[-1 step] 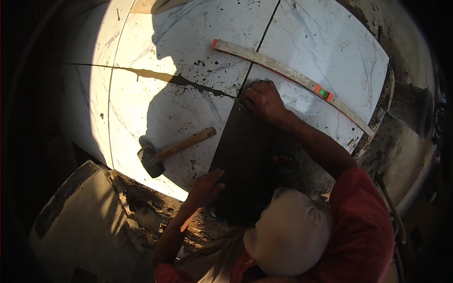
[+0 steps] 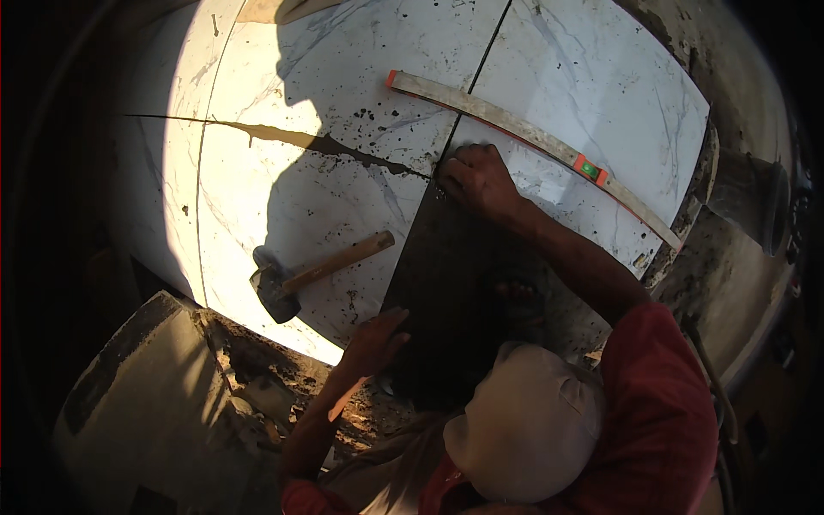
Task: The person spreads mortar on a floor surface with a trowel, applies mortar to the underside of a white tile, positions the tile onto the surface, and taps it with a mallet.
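My right hand (image 2: 479, 178) is closed, knuckles up, near where several white marbled tiles (image 2: 343, 202) meet. What its fingers hold, if anything, is hidden. Lower left, my left hand (image 2: 375, 341) rests with its fingers stretched out at the edge between a white tile and a dark, shaded surface (image 2: 438, 266). I cannot tell what that dark surface is made of. On the tile left of my hands lies a hammer (image 2: 335, 263), its heavy dark head to the left. A spirit level (image 2: 506, 124) with orange ends and a green vial lies beyond my right hand.
My bent knee (image 2: 524, 421) in beige cloth fills the lower middle, with toes (image 2: 515, 289) showing on the dark surface. A grey slab (image 2: 142, 403) and rubble (image 2: 266, 399) lie at lower left. Dark crumbs dot the tiles. A brown, jagged strip (image 2: 318, 144) runs along one joint.
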A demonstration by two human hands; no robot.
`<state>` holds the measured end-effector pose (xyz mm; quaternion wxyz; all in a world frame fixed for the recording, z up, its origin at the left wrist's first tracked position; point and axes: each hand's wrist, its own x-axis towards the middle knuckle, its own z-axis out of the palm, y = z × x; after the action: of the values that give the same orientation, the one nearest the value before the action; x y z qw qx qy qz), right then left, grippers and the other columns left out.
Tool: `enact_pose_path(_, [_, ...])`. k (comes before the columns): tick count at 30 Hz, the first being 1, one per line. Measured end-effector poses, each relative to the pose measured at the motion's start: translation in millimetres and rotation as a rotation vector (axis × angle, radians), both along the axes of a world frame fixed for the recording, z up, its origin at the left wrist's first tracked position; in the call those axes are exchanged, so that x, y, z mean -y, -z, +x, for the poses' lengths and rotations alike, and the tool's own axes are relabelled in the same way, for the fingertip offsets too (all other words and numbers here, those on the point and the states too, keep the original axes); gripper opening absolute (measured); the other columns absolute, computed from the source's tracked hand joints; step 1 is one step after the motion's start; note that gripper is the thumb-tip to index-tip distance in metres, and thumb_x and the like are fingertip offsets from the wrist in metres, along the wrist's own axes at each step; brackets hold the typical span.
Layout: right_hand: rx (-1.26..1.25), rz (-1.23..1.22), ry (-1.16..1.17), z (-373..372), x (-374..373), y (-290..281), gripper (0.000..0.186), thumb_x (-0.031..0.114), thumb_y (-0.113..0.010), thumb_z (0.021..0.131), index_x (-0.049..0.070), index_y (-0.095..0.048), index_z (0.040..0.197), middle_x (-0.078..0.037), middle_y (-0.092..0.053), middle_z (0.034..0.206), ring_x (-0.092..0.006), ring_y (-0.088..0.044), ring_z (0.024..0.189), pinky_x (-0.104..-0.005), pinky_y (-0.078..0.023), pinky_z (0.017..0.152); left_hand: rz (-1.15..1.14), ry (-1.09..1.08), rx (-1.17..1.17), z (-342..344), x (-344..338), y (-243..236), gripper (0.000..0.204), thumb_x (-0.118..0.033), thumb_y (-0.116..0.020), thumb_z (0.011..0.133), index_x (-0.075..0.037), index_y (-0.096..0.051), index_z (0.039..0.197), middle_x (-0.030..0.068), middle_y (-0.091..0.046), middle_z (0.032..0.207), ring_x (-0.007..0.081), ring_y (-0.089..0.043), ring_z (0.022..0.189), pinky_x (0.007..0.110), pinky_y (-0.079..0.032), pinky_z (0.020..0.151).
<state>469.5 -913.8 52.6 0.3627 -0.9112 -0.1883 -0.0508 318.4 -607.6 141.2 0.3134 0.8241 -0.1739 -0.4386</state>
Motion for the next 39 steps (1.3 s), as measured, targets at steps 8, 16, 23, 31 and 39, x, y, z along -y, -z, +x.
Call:
enact_pose_path(8, [-0.019, -0.045, -0.14, 5, -13, -4, 0.012, 0.012, -0.068, 0.075, 0.008, -0.061, 0.084, -0.007, -0.057, 0.077, -0.0252, -0.058, 0.077, -0.0408, -0.042, 0.074, 0.008, -0.001, 0.01, 7, -1, 1, 0.045, -0.025, -0.058, 0.091, -0.004, -0.049, 0.13, 0.0206, -0.052, 0.13, 0.0378, -0.051, 0.119, 0.044, -0.041, 0.1])
enact_pose_path(16, [0.153, -0.108, -0.503, -46, -194, -20, 0.037, 0.023, -0.059, 0.083, 0.004, -0.058, 0.115, -0.01, -0.061, 0.1, -0.0238, -0.06, 0.095, -0.0363, -0.047, 0.081, -0.041, 0.041, -0.001, -8, 16, -8, 0.045, -0.022, -0.059, 0.089, -0.004, -0.05, 0.13, 0.0215, -0.054, 0.128, 0.0384, -0.052, 0.118, 0.045, -0.042, 0.098])
enact_pose_path(23, [-0.234, -0.088, -0.552, -54, -237, -20, 0.026, 0.016, -0.056, 0.084, 0.003, -0.061, 0.105, -0.013, -0.061, 0.096, -0.0298, -0.062, 0.091, -0.0402, -0.051, 0.072, -0.089, 0.022, 0.0, -20, 26, -51, 0.044, -0.021, -0.062, 0.088, -0.003, -0.052, 0.127, 0.02, -0.054, 0.128, 0.0364, -0.052, 0.12, 0.042, -0.043, 0.099])
enact_pose_path(31, [-0.086, -0.116, -0.537, -134, -62, -68, 0.012, 0.019, -0.056, 0.081, 0.011, -0.05, 0.088, -0.005, -0.05, 0.079, -0.0234, -0.057, 0.077, -0.0403, -0.044, 0.071, -0.748, -0.165, -0.259, 25, -6, -171, 0.044, -0.028, -0.063, 0.089, 0.002, -0.056, 0.121, 0.0199, -0.061, 0.12, 0.0301, -0.058, 0.115, 0.041, -0.049, 0.092])
enact_pose_path(39, [-0.091, -0.333, -0.685, -178, -28, -62, 0.014, 0.029, -0.058, 0.079, 0.015, -0.055, 0.079, -0.002, -0.055, 0.078, -0.0196, -0.059, 0.077, -0.0364, -0.04, 0.077, -0.368, -0.409, -0.014, 35, 5, -80, 0.031, -0.019, -0.057, 0.094, 0.002, -0.058, 0.117, 0.0151, -0.065, 0.113, 0.0235, -0.062, 0.106, 0.036, -0.047, 0.092])
